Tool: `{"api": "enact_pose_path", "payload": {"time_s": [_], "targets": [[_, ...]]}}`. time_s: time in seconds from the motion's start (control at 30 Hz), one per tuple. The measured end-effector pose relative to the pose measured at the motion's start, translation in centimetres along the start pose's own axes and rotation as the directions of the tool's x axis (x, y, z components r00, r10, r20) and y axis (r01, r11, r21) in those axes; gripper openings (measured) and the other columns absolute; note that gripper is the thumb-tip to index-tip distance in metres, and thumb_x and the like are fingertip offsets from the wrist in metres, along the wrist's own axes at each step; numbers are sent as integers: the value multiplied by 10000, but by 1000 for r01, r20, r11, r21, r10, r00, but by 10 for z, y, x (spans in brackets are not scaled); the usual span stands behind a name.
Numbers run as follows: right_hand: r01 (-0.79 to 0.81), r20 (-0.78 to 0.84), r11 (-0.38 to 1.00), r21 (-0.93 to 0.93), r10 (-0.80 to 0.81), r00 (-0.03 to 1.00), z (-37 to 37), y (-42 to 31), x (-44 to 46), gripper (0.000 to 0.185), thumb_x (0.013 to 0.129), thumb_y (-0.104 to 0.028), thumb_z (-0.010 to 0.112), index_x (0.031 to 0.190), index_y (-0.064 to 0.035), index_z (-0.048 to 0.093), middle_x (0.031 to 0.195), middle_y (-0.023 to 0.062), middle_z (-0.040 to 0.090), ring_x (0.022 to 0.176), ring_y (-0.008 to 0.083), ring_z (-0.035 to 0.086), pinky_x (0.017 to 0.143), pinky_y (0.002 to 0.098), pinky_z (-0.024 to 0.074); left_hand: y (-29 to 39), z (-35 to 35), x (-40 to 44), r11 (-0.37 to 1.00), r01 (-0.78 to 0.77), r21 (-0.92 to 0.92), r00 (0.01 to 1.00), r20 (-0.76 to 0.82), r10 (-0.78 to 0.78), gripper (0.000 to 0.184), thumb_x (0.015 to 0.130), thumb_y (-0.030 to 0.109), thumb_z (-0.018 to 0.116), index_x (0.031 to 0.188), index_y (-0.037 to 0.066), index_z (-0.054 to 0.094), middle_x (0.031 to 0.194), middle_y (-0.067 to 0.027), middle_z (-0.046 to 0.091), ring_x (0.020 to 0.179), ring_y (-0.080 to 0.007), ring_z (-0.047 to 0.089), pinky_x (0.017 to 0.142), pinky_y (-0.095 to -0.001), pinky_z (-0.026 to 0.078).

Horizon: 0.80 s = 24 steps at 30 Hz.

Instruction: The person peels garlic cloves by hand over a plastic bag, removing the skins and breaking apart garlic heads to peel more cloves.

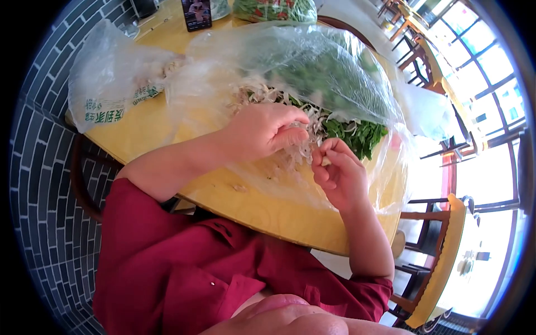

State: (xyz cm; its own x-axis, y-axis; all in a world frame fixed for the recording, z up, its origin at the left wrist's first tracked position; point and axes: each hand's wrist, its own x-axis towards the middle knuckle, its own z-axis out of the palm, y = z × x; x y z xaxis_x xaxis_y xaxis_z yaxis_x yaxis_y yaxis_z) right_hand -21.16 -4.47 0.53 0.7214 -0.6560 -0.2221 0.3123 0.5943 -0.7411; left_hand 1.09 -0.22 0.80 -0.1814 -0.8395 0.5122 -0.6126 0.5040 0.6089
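at center, left hand [269, 127] is curling, fingertips apart; right hand [342, 170] is pinching a pale clove-like piece [326, 161] — likely light, firm, best gripped sideways.

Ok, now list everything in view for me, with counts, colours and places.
Wooden table: one, yellow, beneath the hands
Leafy greens: uncounted, green, partly under plastic
Thin plastic sheeting: count unclear, clear, over the greens
Papery peelings: many, whitish, around the left hand
Printed plastic bag: one, translucent white, green lettering, table's left
Phone: one, black, far edge
Bagged produce: one bag, red and green, far edge
Brick wall: one, dark grey, left
Wooden furniture: several pieces, brown, right
Paned window: at least one, bright, right
Short-sleeved shirt: one, dark red, worn
Left hand: one, bare, over peelings
Right hand: one, bare, pinching a small pale piece
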Motion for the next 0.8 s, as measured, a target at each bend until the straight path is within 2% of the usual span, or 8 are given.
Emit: {"api": "enact_pose_path", "payload": {"time_s": [0.03,0.2,0.27,0.4,0.43,0.53,0.73,0.8], "targets": [[-2,-39,1000,4,3,999,5,-1,-1,146,832,-34,431,968,-34,483,820,112,532,615,181,481,475,241,335,0,1,0,999,12,-31,1000,15,-11,253,855,184,644,1090,97,616,840,-77,602,723,-180,580,618,-283,463],[-15,52,997,-80,19,998,1,0,-1,160,809,-29,430,955,-33,493,797,105,530,639,191,506,524,266,376,3,2,-1,984,103,-144,986,144,-82,384,859,51,564,1236,88,498,1014,-128,560,930,-239,559,723,-324,473],[-40,48,993,-107,45,998,4,2,-2,154,812,-29,435,953,-37,497,791,96,530,650,194,518,532,263,380,-6,12,-2,987,-35,-156,992,111,52,415,850,63,574,1250,55,462,1068,-159,541,957,-287,560,785,-363,464],[-29,22,937,-347,39,999,11,12,-4,198,926,-187,517,1048,-33,502,814,60,545,684,152,539,577,253,416,0,16,-5,964,-171,-202,970,139,201,512,845,-20,525,1333,51,386,1220,-197,496,1105,-357,516,928,-416,417],[-33,25,905,-424,48,999,7,14,-2,263,937,-232,545,1097,-30,494,827,46,548,703,117,539,597,244,434,5,13,-6,971,-113,-212,958,237,163,568,853,-14,514,1384,52,322,1347,-256,399,1197,-387,462,996,-419,374],[109,78,809,-577,-78,994,15,20,-4,279,923,-267,570,1049,-27,503,805,52,550,693,134,536,618,259,440,11,14,-8,966,-211,-148,922,299,247,605,867,34,526,1417,49,272,1392,-300,325,1229,-406,430,1007,-423,369],[148,192,644,-750,-2,981,6,25,-6,229,933,-243,564,998,-26,528,779,36,568,700,126,551,632,273,467,18,14,-12,935,-342,-95,851,390,352,636,870,107,558,1425,27,258,1409,-296,297,1216,-431,429,993,-434,384],[155,197,678,-718,-14,980,4,27,-5,193,940,-207,552,1010,-29,523,798,35,569,695,117,555,631,260,466,17,16,-13,935,-326,-139,867,352,354,645,858,103,578,1419,28,270,1401,-286,317,1217,-429,429,992,-435,384]]}}
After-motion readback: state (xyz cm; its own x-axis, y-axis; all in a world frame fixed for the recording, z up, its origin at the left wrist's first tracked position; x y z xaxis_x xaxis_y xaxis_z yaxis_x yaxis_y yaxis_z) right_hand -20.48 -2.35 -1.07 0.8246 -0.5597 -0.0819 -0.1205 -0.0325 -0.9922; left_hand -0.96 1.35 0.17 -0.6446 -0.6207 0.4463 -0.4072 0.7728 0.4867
